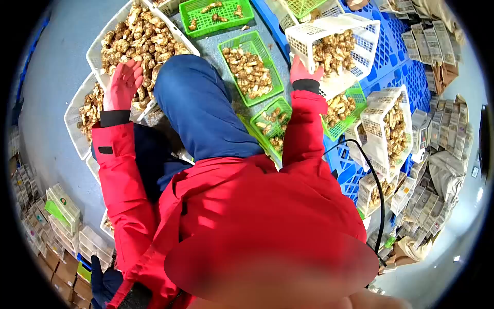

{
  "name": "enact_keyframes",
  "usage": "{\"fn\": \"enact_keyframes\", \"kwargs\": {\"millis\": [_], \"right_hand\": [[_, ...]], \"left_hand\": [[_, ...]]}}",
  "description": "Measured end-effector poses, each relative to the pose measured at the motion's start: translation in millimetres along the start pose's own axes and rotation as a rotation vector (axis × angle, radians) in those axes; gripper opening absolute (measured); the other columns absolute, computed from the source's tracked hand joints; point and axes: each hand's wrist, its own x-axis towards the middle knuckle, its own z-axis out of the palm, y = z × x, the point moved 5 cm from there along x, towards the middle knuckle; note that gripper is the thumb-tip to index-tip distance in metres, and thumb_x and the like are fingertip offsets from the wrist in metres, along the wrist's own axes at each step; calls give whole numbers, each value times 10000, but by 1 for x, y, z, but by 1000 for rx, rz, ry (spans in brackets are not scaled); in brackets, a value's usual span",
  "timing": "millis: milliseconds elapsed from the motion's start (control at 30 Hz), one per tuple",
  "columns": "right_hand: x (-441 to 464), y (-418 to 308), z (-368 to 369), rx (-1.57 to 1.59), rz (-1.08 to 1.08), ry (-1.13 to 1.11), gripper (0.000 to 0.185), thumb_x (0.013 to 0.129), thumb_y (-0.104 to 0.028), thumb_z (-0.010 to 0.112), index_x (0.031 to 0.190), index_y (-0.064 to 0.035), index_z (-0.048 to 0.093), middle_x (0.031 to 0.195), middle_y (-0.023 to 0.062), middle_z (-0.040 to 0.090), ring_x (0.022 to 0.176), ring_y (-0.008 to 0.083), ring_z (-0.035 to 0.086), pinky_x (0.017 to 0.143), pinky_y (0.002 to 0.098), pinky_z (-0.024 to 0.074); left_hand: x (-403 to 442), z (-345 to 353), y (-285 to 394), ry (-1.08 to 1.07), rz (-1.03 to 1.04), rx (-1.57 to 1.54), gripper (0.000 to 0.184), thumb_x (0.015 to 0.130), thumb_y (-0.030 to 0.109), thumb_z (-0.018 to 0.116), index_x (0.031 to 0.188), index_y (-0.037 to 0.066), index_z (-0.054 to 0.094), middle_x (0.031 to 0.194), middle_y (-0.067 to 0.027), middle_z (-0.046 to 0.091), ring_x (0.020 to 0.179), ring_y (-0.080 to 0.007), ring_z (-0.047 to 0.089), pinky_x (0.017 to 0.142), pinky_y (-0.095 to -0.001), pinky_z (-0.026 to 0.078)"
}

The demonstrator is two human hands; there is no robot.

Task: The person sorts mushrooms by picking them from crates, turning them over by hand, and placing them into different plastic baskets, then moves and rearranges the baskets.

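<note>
White plastic basket (329,23) tilting, held in my right grip (306,71), mushrooms (335,51) piled inside, green basket (358,94) just beside; my left grip (125,81) hangs open by the mushroom heap (141,38) in a big crate (94,53)

floor (51,98) grey-blue — bright glare (479,193) right | pallets (416,80) blue, openwork | cardboard boxes (67,268) — lower left

Plastic crate (329,23); rough mushrooms (334,51); matt cloth trousers (200,110).
</note>
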Motion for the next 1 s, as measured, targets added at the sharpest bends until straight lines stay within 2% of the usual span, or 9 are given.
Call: {"fn": "enact_keyframes", "kwargs": {"millis": [133, 200, 367, 467, 533, 633, 767, 967, 1000], "right_hand": [[67, -22, -82, -646, -262, -24, 538, 792, -312, 420, 1188, 46, 351, 1193, 180, 420, 1053, 244, 446, 745, 266, 455], [45, -10, -50, 283, 49, 181, 491, 765, -246, 429, 1166, 34, 389, 1160, 206, 431, 998, 236, 487, 608, 211, 502], [57, -23, -43, 411, -1, 393, 352, 792, -157, 480, 1094, 25, 483, 1024, 153, 528, 757, 146, 538, 557, 197, 467], [98, -39, -31, 596, 579, -565, 413, 830, -228, 366, 1194, -39, 412, 1119, 184, 487, 1024, 283, 476, 868, 367, 378], [99, -53, -16, 538, 695, -653, 420, 841, -275, 341, 1183, -49, 435, 1159, 190, 464, 1056, 296, 459, 895, 368, 364], [81, -47, -33, 537, 259, 81, 351, 825, -236, 402, 1105, -32, 465, 1029, 159, 514, 871, 278, 524, 775, 347, 413], [43, 19, -45, 19, -53, 107, 155, 792, -123, 520, 828, 26, 548, 747, 41, 556, 603, 121, 502, 515, 215, 418], [-59, 119, -13, 144, 119, 339, 436, 791, -344, 357, 1064, -28, 482, 1024, 131, 543, 840, 226, 564, 617, 290, 500], [-73, 124, 5, 76, 130, 366, 428, 771, -374, 361, 1019, -57, 505, 988, 102, 560, 862, 228, 554, 618, 270, 496]], "left_hand": [[9, -8, -11, 30, -23, -13, 405, 852, 334, 458, 1097, 11, 462, 1119, -139, 505, 953, -207, 516, 810, -299, 416], [15, -13, -16, 44, -42, 18, 399, 854, 333, 455, 1090, 12, 467, 1120, -127, 507, 953, -202, 518, 805, -297, 418], [15, -13, -14, 61, -36, 7, 411, 862, 328, 437, 1116, 5, 452, 1115, -133, 507, 970, -213, 512, 829, -305, 406], [14, -13, -10, 68, -30, -12, 422, 865, 326, 429, 1125, -7, 444, 1101, -130, 514, 985, -220, 504, 839, -311, 399], [16, -12, -14, 39, -52, 11, 415, 869, 317, 425, 1119, -14, 447, 1088, -124, 519, 991, -214, 501, 841, -310, 400], [28, 33, -13, -104, -32, 134, 410, 874, 315, 412, 1143, 6, 438, 1132, -106, 498, 1006, -197, 490, 858, -302, 378], [43, 150, -34, -219, 117, 475, 409, 846, 302, 472, 1138, 16, 448, 1089, -77, 523, 982, -159, 503, 817, -269, 396], [82, 263, -191, -390, 355, 875, 514, 715, 270, 661, 1067, -47, 460, 968, -82, 550, 857, -126, 518, 736, -239, 415], [78, 260, -197, -193, 422, 947, 604, 661, 284, 698, 1089, -46, 430, 950, -89, 550, 832, -144, 522, 730, -254, 422]]}}
